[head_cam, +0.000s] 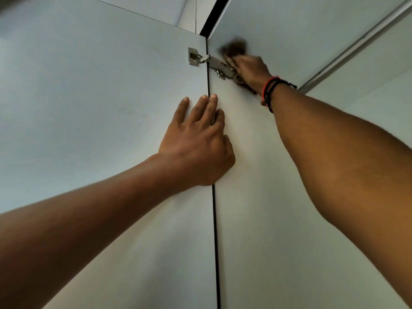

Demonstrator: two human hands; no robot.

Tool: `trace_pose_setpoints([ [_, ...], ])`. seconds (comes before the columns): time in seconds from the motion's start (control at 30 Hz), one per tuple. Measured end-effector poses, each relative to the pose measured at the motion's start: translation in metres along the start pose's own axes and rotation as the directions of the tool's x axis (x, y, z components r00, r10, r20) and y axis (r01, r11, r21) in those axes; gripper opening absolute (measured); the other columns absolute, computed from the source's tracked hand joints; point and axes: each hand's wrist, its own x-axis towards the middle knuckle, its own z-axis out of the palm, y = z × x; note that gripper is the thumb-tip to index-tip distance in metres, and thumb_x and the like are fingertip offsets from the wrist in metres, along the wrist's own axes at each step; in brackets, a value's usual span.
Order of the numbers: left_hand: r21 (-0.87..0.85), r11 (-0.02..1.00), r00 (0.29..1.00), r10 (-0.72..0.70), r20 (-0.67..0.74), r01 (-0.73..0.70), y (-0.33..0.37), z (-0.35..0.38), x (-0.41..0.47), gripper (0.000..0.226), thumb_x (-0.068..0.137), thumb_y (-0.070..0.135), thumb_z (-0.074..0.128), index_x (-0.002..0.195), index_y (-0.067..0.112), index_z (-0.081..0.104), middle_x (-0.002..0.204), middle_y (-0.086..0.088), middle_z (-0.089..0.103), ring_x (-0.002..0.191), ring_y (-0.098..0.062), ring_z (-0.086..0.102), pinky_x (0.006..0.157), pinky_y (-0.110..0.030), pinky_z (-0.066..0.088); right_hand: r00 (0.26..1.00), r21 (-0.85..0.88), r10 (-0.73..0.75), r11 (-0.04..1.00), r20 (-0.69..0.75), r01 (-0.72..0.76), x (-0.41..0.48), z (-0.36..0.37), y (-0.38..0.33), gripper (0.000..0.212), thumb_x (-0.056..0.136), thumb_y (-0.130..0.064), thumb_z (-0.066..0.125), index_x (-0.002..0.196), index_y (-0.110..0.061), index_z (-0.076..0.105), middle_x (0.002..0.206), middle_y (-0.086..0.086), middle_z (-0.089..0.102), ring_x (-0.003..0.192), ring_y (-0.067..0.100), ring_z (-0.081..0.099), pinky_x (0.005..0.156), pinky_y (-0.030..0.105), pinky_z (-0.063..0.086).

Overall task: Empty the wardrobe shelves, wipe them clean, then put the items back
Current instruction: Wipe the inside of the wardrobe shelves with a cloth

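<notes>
I am looking up into a pale grey wardrobe, both bare forearms reaching away from me. My left hand [198, 143] is nearer. It lies flat over the dark vertical seam where the open door [89, 108] meets the side panel [256, 197]. Its fingers are straight and slightly spread, with the fingertips pointing up and the thumb resting on the side panel.

Farther up, my right hand [252, 69] presses a dark brown cloth [236, 46] against the side panel, close to its top corner. The cloth bunches out above the hand and also trails below the wrist. That hand is blurred, so I cannot tell whether its fingers curl around the cloth or lie flat on it. Red and black thread bracelets [270, 90] circle the wrist.

A metal hinge [211, 62] bridges the seam just beside the cloth. Above, the top panel [312, 23] closes the corner, and a grey hanging rail [356, 45] runs across beneath it at the right.
</notes>
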Motion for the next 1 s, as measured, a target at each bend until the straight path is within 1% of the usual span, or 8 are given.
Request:
trace_pose_setpoints([
  [0.07, -0.01, 1.0, 1.0, -0.017, -0.002, 0.017, 0.003, 0.001, 0.0, 0.064, 0.1, 0.039, 0.018, 0.155, 0.009, 0.006, 0.162, -0.011, -0.011, 0.15, -0.023, -0.013, 0.121, -0.046, -0.006, 0.99, -0.117, 0.138, 0.984, 0.006, -0.136, 0.004, -0.013, 0.038, 0.041, 0.099, -0.035, 0.046, 0.125, -0.006, 0.058, 0.116, 0.013, 0.058, 0.106, 0.022, 0.055, 0.08, 0.009, 0.045],
  [0.13, -0.009, 1.0, 1.0, -0.022, -0.004, 0.022, 0.006, 0.001, 0.001, 0.064, 0.1, 0.039, 0.018, 0.155, 0.009, 0.005, 0.162, -0.011, -0.012, 0.149, -0.023, -0.014, 0.121, -0.047, -0.007, 0.979, -0.114, 0.205, 0.972, 0.0, -0.203, 0.005, -0.016, 0.059, 0.039, 0.104, -0.021, 0.035, 0.134, 0.0, 0.047, 0.129, 0.019, 0.055, 0.115, 0.026, 0.054, 0.103, 0.026, 0.042],
  [0.23, -0.004, 1.0, 0.999, -0.028, -0.024, 0.027, 0.005, 0.002, 0.0, 0.064, 0.099, 0.039, 0.015, 0.155, 0.008, 0.007, 0.162, -0.012, -0.01, 0.15, -0.023, -0.012, 0.121, -0.047, -0.006, 0.989, 0.142, 0.146, 0.979, 0.008, -0.146, 0.006, -0.007, 0.03, 0.029, 0.101, -0.012, 0.037, 0.087, -0.013, 0.061, 0.076, -0.003, 0.066, 0.066, 0.004, 0.058, 0.073, 0.024, 0.051],
  [0.37, -0.001, 0.999, 0.998, -0.033, -0.054, 0.033, 0.004, 0.003, -0.004, 0.076, 0.086, 0.041, 0.004, 0.155, 0.01, 0.011, 0.163, -0.01, -0.006, 0.15, -0.022, -0.008, 0.122, -0.046, -0.003, 0.995, 0.069, -0.057, 0.996, 0.077, 0.052, 0.0, 0.005, 0.003, 0.038, 0.104, -0.025, 0.038, 0.134, -0.008, 0.054, 0.133, 0.006, 0.056, 0.115, 0.014, 0.052, 0.099, 0.024, 0.038],
  [0.57, -0.026, 0.996, 0.996, -0.081, 0.033, 0.081, 0.005, -0.001, -0.011, 0.065, 0.1, 0.04, 0.015, 0.154, 0.009, -0.006, 0.161, -0.011, -0.016, 0.149, -0.022, -0.016, 0.121, -0.044, -0.008, 0.978, -0.144, 0.204, 0.968, -0.034, -0.207, -0.043, -0.015, 0.081, 0.041, 0.1, -0.027, 0.036, 0.131, -0.006, 0.054, 0.139, 0.019, 0.05, 0.126, 0.036, 0.046, 0.11, 0.044, 0.035],
  [0.67, -0.04, 0.989, 0.99, -0.14, 0.018, 0.14, 0.013, 0.002, -0.025, 0.069, 0.1, 0.04, 0.016, 0.153, 0.003, -0.009, 0.16, -0.016, -0.017, 0.149, -0.025, -0.017, 0.121, -0.044, -0.009, 0.997, -0.016, -0.021, 1.0, 0.072, 0.022, -0.082, -0.001, 0.068, 0.028, 0.098, -0.033, 0.038, 0.111, -0.03, 0.064, 0.116, -0.001, 0.056, 0.109, 0.02, 0.052, 0.108, 0.041, 0.039],
  [0.93, -0.101, 0.985, 0.989, -0.141, -0.037, 0.137, 0.025, -0.004, -0.062, 0.072, 0.089, 0.04, -0.003, 0.154, 0.009, -0.008, 0.162, -0.009, -0.013, 0.149, -0.019, -0.015, 0.121, -0.041, -0.01, 0.925, -0.085, -0.341, 0.93, 0.168, 0.358, -0.134, 0.003, 0.02, 0.043, 0.102, -0.017, 0.043, 0.144, -0.008, 0.044, 0.153, 0.012, 0.037, 0.142, 0.022, 0.034, 0.108, 0.003, 0.014],
  [1.0, -0.118, 0.986, 0.991, -0.122, -0.054, 0.116, 0.025, -0.004, -0.079, 0.07, 0.09, 0.041, -0.004, 0.154, 0.011, -0.008, 0.162, -0.007, -0.012, 0.149, -0.017, -0.015, 0.121, -0.04, -0.011, 0.892, -0.064, -0.429, 0.895, 0.143, 0.441, -0.199, 0.01, 0.014, 0.044, 0.1, -0.019, 0.042, 0.142, -0.007, 0.047, 0.15, 0.013, 0.041, 0.141, 0.021, 0.037, 0.115, 0.015, 0.02],
])
